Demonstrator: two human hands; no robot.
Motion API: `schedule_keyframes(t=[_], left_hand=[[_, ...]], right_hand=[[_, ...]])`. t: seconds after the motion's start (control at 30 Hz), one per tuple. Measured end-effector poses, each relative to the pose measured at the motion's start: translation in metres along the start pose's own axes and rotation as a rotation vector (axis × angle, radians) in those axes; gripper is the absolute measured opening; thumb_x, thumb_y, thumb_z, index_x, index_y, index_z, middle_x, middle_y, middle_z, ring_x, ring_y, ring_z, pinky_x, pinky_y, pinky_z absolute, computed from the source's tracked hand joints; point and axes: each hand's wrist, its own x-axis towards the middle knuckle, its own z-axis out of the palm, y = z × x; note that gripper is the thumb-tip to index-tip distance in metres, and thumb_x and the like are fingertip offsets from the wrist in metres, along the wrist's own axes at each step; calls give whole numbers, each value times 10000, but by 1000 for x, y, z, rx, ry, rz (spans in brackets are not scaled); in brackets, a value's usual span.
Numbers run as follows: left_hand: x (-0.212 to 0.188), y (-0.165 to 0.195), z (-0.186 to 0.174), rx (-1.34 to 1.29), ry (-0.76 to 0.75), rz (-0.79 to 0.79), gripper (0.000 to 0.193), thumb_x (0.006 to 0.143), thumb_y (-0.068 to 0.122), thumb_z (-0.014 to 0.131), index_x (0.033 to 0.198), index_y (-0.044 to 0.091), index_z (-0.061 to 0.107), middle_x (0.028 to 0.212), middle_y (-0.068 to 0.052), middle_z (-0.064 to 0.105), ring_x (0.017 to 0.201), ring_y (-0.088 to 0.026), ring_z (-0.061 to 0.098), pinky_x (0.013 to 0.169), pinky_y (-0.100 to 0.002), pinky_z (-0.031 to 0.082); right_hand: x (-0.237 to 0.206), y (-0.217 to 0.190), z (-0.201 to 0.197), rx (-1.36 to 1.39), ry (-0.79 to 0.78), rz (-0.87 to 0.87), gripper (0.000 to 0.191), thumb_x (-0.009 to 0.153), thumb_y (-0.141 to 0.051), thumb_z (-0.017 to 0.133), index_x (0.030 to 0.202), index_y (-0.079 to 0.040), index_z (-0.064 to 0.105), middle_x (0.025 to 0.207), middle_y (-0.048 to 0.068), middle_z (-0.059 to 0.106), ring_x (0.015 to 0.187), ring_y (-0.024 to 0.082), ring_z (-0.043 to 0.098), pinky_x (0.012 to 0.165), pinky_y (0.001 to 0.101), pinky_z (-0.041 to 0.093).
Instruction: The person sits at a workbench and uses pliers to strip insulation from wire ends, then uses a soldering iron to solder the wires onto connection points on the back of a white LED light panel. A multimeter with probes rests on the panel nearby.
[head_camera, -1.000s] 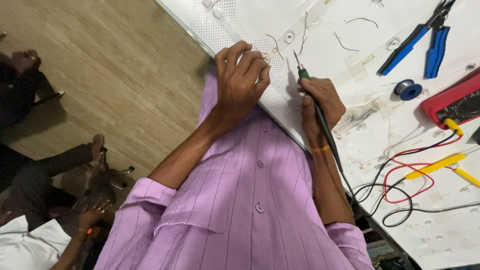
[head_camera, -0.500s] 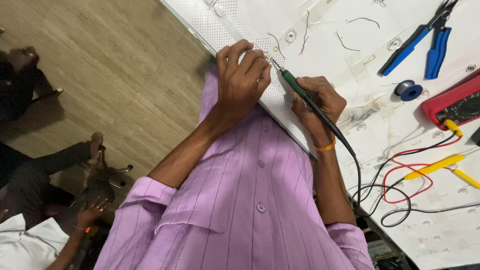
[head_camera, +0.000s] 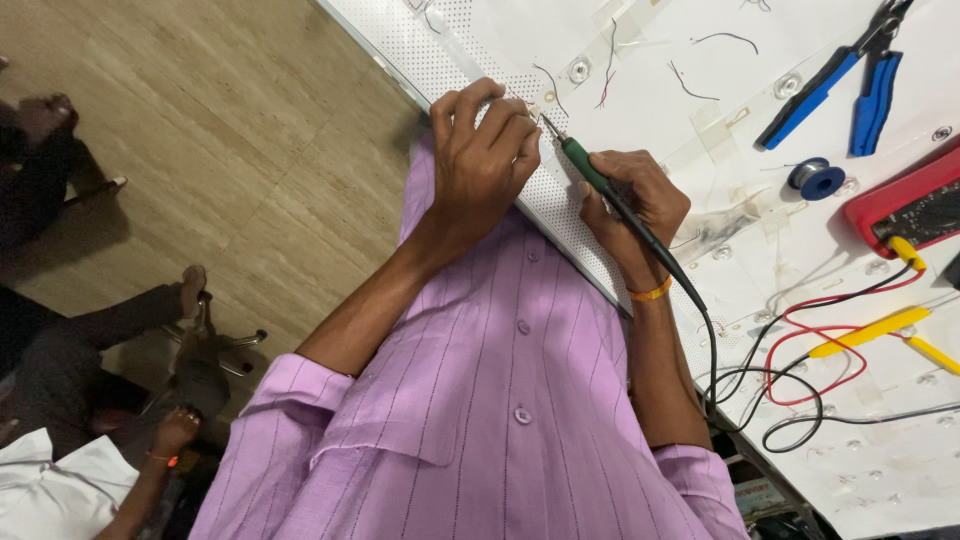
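The right hand (head_camera: 640, 205) grips a soldering iron (head_camera: 600, 190) like a pen, fingers curled tight around its green handle, thumb pressed along the side. The iron slants up and away from the wrist, and its metal tip meets the white panel (head_camera: 700, 120) near the panel's perforated edge, right beside the left fingertips. The iron's black cord (head_camera: 700, 330) runs back from the handle past an orange wristband (head_camera: 652, 292).

The left hand (head_camera: 480, 160) rests on the panel's edge with fingers bent and held close together, fingertips pressed down at the spot where the iron tip lands. Whether they pinch something small there cannot be told.

Further in on the panel from the iron tip lie short loose wire bits (head_camera: 605, 75). Beyond them, toward the panel's far side, sit blue-handled pliers (head_camera: 835, 85), a small blue spool (head_camera: 817, 178) and a red meter (head_camera: 905, 205). Red and black leads (head_camera: 800, 350) with yellow probes (head_camera: 880, 330) coil on the panel near the right forearm.

Off the panel's edge, on the wooden floor (head_camera: 200, 120), another person (head_camera: 80, 330) sits.
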Motion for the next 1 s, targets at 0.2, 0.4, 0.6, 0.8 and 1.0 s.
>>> schedule_keyframes(t=[0.2,0.4,0.6,0.8,1.0], left_hand=[[0,1,-4,-19,-23,3,97,932,69,769,1003,43,709,1108,-51,686,1232,-272,559,1075,-471,358],[0,1,-4,-9,-34,12,83,944,64,763,1006,40,714,1108,-52,690,1237,-273,561,1075,-466,357],[0,1,-5,-17,-26,15,93,944,69,766,1016,38,715,1113,-52,690,1238,-274,560,1083,-465,360],[1,1,-4,-11,-24,13,100,939,73,768,1018,46,714,1113,-43,688,1235,-271,562,1074,-469,360],[0,2,-6,-8,-28,19,114,949,76,759,1048,45,714,1126,-44,684,1238,-277,558,1075,-469,357]], right_hand=[[0,0,0,-34,0,-45,222,930,21,794,1134,2,710,1091,132,742,976,167,711,830,270,574],[0,1,0,-22,12,-15,215,919,10,807,1112,0,713,1055,132,743,901,155,688,758,256,544],[1,-2,1,-63,0,-35,221,915,18,799,1118,-2,716,1068,135,745,937,175,708,797,270,565],[2,-3,1,-75,7,-57,214,910,33,787,1105,1,707,1076,139,745,972,193,725,848,287,586],[1,-3,1,-54,15,-38,229,897,47,783,1109,2,711,1076,137,744,957,179,715,821,269,571]])
